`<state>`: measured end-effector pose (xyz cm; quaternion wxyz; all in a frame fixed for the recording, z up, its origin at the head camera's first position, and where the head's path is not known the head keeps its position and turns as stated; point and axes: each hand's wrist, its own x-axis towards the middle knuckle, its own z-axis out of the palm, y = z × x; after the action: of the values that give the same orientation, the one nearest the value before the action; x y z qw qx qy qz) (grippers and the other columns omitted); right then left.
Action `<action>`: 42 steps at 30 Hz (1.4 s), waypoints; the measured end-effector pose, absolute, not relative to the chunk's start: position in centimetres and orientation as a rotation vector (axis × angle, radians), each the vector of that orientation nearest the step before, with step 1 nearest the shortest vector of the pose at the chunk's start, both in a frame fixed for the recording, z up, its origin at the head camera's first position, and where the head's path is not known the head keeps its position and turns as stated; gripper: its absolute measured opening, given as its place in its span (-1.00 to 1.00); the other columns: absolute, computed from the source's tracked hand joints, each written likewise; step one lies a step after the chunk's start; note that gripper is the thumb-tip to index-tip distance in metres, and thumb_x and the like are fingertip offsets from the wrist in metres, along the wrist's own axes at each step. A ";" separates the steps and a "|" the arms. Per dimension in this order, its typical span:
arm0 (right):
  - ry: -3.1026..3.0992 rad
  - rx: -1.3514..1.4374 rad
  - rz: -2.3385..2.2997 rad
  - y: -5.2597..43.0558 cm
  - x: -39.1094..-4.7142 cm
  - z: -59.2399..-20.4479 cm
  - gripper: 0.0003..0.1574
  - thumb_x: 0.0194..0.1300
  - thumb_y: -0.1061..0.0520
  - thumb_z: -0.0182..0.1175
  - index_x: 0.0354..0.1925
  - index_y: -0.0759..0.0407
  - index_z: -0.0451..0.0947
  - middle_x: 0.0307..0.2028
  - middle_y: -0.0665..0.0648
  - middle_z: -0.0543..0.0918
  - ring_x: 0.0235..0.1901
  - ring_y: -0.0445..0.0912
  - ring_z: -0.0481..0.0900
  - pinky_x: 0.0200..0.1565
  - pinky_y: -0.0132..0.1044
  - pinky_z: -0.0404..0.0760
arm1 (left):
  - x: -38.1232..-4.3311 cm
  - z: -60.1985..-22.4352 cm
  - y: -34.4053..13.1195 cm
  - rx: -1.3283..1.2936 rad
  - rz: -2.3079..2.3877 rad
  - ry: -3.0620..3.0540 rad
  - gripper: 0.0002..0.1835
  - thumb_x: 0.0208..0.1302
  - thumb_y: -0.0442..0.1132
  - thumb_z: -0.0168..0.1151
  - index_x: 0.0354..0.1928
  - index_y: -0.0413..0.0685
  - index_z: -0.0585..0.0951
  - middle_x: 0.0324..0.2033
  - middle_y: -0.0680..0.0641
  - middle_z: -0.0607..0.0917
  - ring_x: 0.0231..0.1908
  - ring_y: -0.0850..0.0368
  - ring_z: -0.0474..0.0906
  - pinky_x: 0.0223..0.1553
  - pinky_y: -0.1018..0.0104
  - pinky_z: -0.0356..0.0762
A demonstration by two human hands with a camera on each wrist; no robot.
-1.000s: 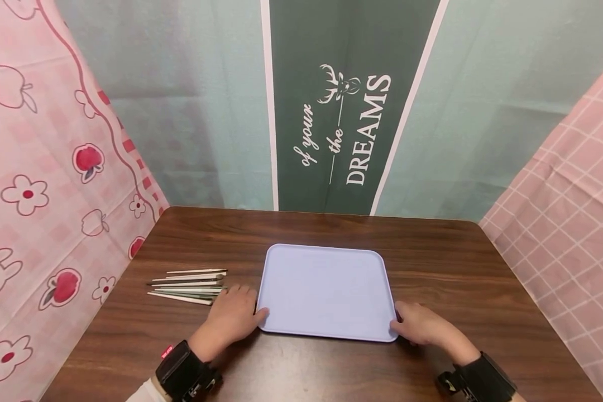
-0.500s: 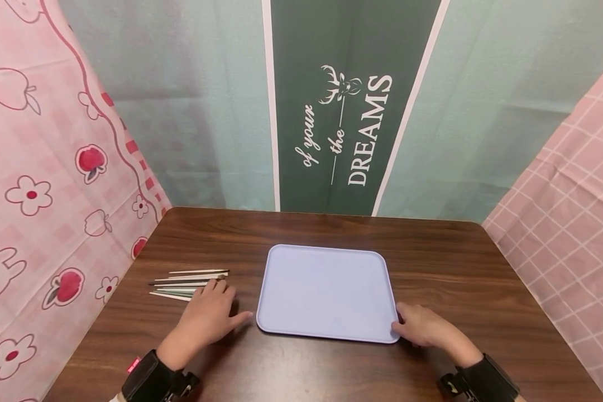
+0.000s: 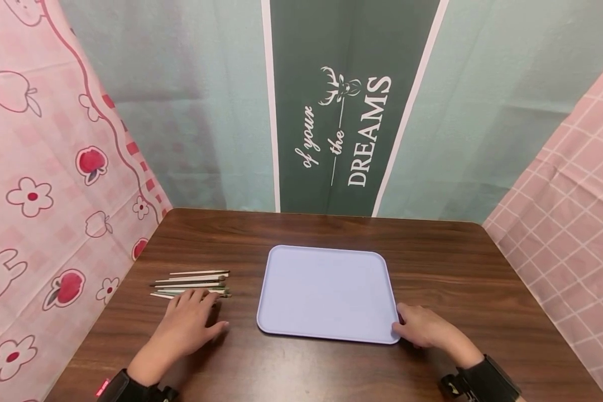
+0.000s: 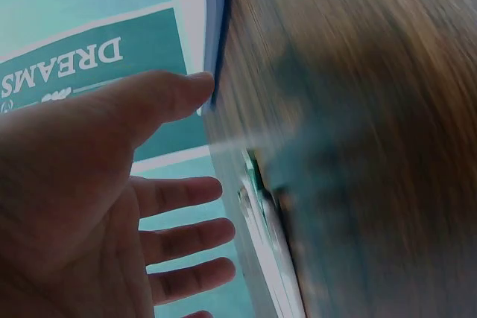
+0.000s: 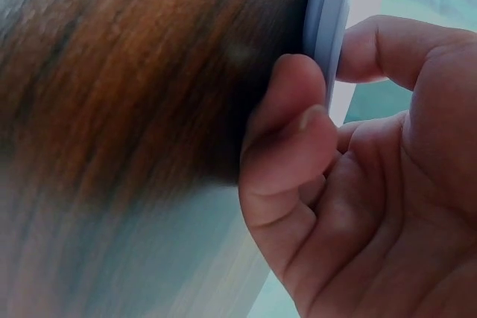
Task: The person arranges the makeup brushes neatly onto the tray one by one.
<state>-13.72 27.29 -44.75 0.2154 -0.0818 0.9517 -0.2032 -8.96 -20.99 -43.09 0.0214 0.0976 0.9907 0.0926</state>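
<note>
A pale lavender rectangular tray (image 3: pixel 326 293) lies on the wooden table. My right hand (image 3: pixel 422 326) pinches its near right corner; in the right wrist view the thumb and curled fingers (image 5: pixel 291 154) stand on either side of the tray's rim (image 5: pixel 332 27). My left hand (image 3: pixel 187 324) is just in front of several thin paintbrushes (image 3: pixel 196 279), its fingers spread and overlapping some of them in the head view. The left wrist view shows those fingers (image 4: pixel 190 236) extended, with nothing between them and the thumb. Brushes (image 4: pixel 272 258) lie beyond the fingertips.
The dark brown table (image 3: pixel 432 251) ends at a greenish curtain (image 3: pixel 221 139) behind. A pink patterned cloth (image 3: pixel 55 223) hangs at the left and a pink checked one (image 3: pixel 573 223) at the right.
My left hand has let go of the tray's near left corner and moved left, passing over the brushes and back toward me. The right hand and the tray stay in place.
</note>
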 end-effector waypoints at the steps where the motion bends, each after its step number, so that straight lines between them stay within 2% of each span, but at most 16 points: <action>1: 2.637 -0.226 -0.564 27.3 -13.7 -44.7 -0.79 0.24 0.12 0.24 -0.37 0.12 0.38 -0.59 0.07 0.47 -0.67 -0.09 0.49 -0.57 -0.27 0.40 | -8.9 -43.2 -21.3 0.299 0.283 3.075 -0.34 0.17 0.19 0.42 0.17 -0.09 0.58 0.10 -0.25 0.58 0.18 -0.35 0.44 0.13 -0.40 0.31; 14: 2.648 -0.241 -0.583 27.4 -13.6 -45.0 -0.78 0.24 0.12 0.24 -0.39 0.12 0.36 -0.59 0.07 0.46 -0.67 -0.10 0.48 -0.57 -0.27 0.39 | -8.3 -43.6 -24.0 0.259 0.262 3.106 -0.34 0.17 0.11 0.44 0.20 -0.14 0.57 0.07 -0.30 0.58 0.14 -0.40 0.45 0.14 -0.44 0.27; 24: 2.645 -0.233 -0.573 27.3 -13.5 -44.9 -0.78 0.26 0.11 0.24 -0.38 0.12 0.37 -0.60 0.07 0.47 -0.68 -0.09 0.48 -0.58 -0.27 0.38 | -8.4 -44.0 -25.1 0.232 0.255 3.131 -0.52 0.17 0.04 0.45 -0.01 -0.11 0.61 -0.10 -0.18 0.59 0.06 -0.32 0.49 0.12 -0.42 0.28; 32: 2.642 -0.227 -0.565 27.3 -13.5 -44.9 -0.79 0.28 0.11 0.24 -0.35 0.12 0.38 -0.59 0.07 0.47 -0.67 -0.09 0.48 -0.58 -0.27 0.38 | -8.7 -44.3 -25.8 0.206 0.262 3.132 -0.54 0.16 -0.02 0.46 0.00 -0.13 0.60 -0.07 -0.26 0.60 0.08 -0.41 0.47 0.14 -0.47 0.23; 42: 2.650 -0.222 -0.565 27.4 -13.5 -45.0 -0.78 0.26 0.10 0.24 -0.37 0.11 0.37 -0.60 0.07 0.47 -0.68 -0.10 0.48 -0.59 -0.27 0.39 | -9.4 -44.3 -26.1 0.172 0.275 3.093 -0.61 0.20 -0.08 0.42 -0.02 -0.14 0.61 -0.06 -0.25 0.61 0.09 -0.41 0.47 0.20 -0.49 0.17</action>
<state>-13.51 27.39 -44.95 0.2098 -0.0799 0.9531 -0.2031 -9.38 -26.06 -44.26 0.0159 0.0552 0.9944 0.0886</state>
